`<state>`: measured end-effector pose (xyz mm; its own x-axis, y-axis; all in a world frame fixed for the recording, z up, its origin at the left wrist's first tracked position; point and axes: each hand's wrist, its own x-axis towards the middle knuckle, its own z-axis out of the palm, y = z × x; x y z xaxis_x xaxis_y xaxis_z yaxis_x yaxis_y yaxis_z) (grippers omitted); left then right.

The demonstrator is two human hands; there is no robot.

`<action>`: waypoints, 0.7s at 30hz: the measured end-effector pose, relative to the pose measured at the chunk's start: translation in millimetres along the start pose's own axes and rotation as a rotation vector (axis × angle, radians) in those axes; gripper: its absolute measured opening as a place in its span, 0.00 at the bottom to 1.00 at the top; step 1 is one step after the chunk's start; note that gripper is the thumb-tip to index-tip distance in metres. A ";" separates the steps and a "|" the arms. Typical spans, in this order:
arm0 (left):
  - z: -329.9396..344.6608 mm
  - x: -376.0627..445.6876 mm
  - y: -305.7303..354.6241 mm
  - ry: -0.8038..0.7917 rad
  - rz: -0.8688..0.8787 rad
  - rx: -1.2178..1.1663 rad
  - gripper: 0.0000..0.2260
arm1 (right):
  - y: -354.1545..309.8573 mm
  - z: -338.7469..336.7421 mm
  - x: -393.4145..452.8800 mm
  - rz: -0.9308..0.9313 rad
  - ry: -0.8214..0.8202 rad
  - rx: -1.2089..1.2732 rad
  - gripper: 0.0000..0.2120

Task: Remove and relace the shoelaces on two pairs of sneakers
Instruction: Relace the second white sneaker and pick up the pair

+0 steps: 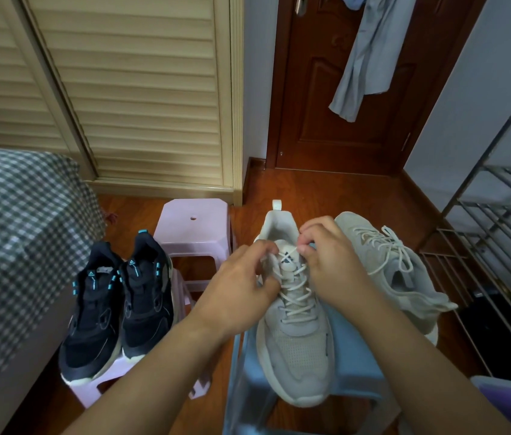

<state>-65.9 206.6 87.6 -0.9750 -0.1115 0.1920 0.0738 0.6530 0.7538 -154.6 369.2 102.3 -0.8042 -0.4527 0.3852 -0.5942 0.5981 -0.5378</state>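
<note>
While my left hand (241, 277) and right hand (326, 262) each pinch the lace (290, 253) atop the near beige sneaker (295, 346) on the blue stool (354, 368), I judge uneven pulling could slacken the lower crossings.

No readable text; only small triangular logos on the black sneakers' tongues (110, 269), lettering illegible.

blue stool (354, 365): lower centre-right, carries two beige sneakers (298, 340)
near pink stool (91, 387): lower left, carries black sneakers (116, 309)
far pink stool (194, 224): centre
floor (326, 189): wood, under all stools
</note>
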 end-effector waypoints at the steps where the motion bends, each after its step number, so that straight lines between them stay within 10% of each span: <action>1: -0.9 -0.6 0.2 0.000 0.005 0.019 0.15 | 1.7 -1.0 0.2 0.029 0.005 0.014 0.08; 11: 9.9 1.7 15.8 0.098 -0.155 0.004 0.16 | 2.3 -38.7 -1.8 0.090 -0.178 -0.199 0.09; 17: -8.9 5.3 4.7 0.037 -0.199 0.010 0.16 | 7.7 -82.7 1.1 0.570 0.627 0.202 0.08; 21: -11.8 2.4 16.4 0.028 0.019 -0.015 0.28 | -15.4 -84.9 3.3 0.508 0.351 0.438 0.12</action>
<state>-64.6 208.1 107.8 -0.9671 -0.1203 0.2241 0.0958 0.6439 0.7591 -149.2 414.6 175.5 -0.9783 0.0892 0.1869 -0.1486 0.3264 -0.9335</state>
